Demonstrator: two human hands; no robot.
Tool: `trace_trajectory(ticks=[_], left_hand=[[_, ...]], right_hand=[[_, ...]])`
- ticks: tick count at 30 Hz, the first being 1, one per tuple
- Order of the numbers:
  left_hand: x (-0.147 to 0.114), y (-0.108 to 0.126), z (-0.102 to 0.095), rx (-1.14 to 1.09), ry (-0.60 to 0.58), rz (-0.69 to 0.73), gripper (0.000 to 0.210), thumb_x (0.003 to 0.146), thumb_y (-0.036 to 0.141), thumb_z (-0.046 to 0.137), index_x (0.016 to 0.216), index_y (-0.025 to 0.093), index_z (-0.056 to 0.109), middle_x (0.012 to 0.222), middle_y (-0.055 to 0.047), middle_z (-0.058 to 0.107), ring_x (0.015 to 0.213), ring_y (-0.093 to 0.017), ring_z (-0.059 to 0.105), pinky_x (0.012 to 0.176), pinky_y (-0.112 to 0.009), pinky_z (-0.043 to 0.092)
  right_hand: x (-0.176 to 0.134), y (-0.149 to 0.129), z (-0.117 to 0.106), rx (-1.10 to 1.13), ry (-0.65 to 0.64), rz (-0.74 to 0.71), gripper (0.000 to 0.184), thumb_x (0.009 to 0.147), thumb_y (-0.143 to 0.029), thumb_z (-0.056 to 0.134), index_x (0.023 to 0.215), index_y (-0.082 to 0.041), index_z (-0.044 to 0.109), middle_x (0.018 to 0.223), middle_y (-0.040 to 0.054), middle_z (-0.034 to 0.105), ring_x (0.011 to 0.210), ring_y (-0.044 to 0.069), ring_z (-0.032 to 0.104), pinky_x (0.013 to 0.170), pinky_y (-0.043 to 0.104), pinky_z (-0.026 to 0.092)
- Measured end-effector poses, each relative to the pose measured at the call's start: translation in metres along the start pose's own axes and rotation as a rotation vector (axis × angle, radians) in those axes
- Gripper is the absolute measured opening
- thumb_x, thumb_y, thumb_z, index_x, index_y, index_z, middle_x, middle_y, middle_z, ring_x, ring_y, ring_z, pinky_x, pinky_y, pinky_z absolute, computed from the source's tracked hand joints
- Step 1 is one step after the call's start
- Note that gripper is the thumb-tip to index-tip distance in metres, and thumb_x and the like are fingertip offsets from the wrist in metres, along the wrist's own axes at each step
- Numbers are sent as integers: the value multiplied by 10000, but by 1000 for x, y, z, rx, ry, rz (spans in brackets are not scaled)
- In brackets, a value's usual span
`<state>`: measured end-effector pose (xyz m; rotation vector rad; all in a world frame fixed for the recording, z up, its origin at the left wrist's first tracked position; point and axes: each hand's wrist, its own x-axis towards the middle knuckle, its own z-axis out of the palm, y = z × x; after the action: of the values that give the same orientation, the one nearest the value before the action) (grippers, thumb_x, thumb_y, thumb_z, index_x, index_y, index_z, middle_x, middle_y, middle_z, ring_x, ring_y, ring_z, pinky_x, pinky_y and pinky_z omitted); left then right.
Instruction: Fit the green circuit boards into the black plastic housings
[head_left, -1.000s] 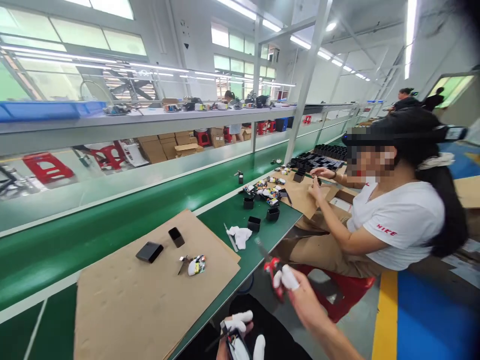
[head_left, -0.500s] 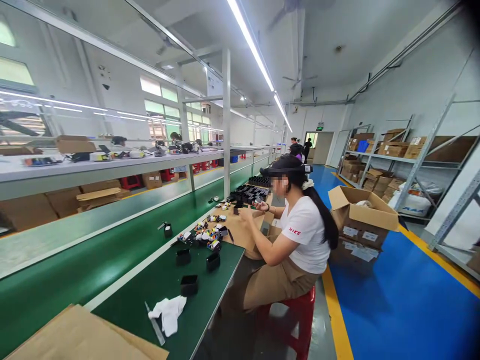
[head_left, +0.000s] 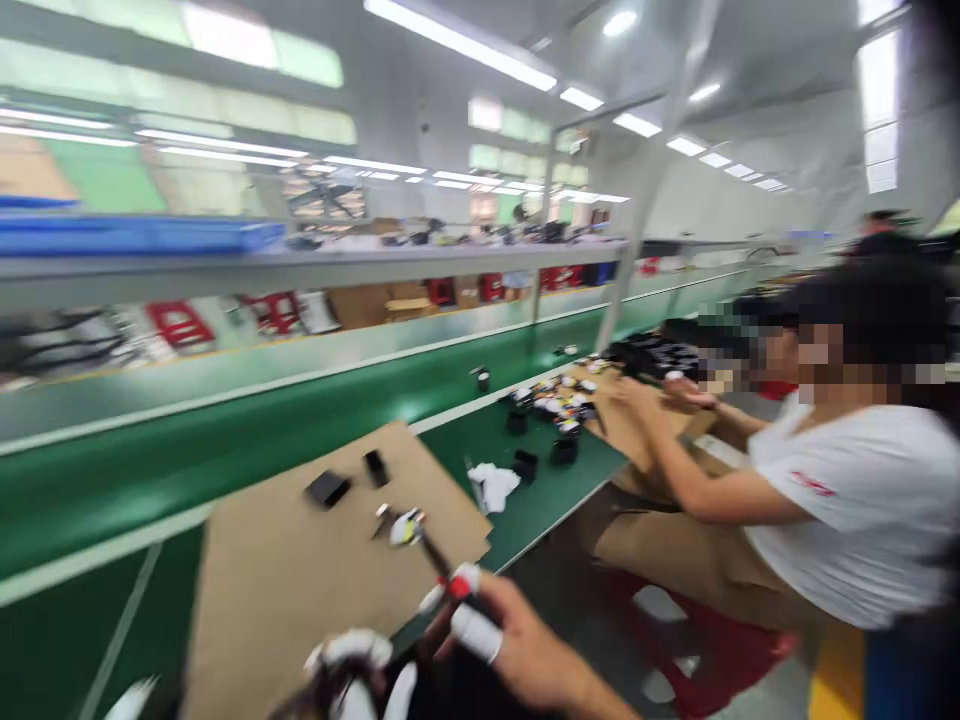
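Note:
My right hand (head_left: pixel 525 645), with white covers on its fingertips, is closed round a slim black tool with a red part (head_left: pixel 457 586). The tool's dark shaft points up and left, towards a small white, yellow and black assembly (head_left: pixel 406 527) on the brown cardboard sheet (head_left: pixel 277 570). Whether they touch is unclear. At the bottom edge, my left hand (head_left: pixel 349 655) is smeared by motion, white covers on its fingers. Something dark lies between the hands, too blurred to name. Two black box-like parts (head_left: pixel 328 489) rest further back on the cardboard.
A white cloth (head_left: pixel 495 487) and black open housings (head_left: pixel 564 451) lie on the green bench (head_left: pixel 540 500). Beyond them is a pile of small assemblies (head_left: pixel 555 400). A seated co-worker (head_left: pixel 840 510) is at the right, on a red stool (head_left: pixel 705 650). A post (head_left: pixel 626 270) rises behind.
The view has swung left and down. My hands and the tool have come into sight, with more of the cardboard. The co-worker now appears further right and larger.

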<state>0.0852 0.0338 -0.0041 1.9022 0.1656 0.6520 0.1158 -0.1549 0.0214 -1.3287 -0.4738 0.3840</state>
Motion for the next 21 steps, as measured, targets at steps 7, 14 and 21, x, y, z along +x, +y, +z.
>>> trace_trajectory(ticks=[7, 14, 21], left_hand=[[-42, 25, -95, 207, -75, -183, 424, 811, 390, 880, 1107, 219, 631, 946, -12, 702, 794, -174, 659, 770, -313, 577], [-46, 54, -109, 292, -86, 49, 273, 812, 117, 745, 1039, 220, 633, 933, 5, 639, 798, -152, 609, 759, -268, 520], [-46, 60, -109, 480, -119, 241, 398, 801, -25, 576, 1103, 215, 671, 1063, -64, 660, 905, -189, 677, 807, -289, 548]], right_hand=[[-15, -62, -31, -561, -304, -39, 222, 1092, -434, 618, 1189, -282, 749, 1328, 98, 713, 1225, 286, 665, 1119, 412, 535], [-23, -86, -18, -716, -616, -42, 147, 1044, -317, 698, 1142, -314, 808, 1315, 108, 743, 1039, 261, 749, 895, 339, 651], [-18, -89, -7, -782, -593, -52, 123, 1057, -339, 683, 1023, -302, 795, 1202, 84, 761, 936, 227, 730, 858, 359, 627]])
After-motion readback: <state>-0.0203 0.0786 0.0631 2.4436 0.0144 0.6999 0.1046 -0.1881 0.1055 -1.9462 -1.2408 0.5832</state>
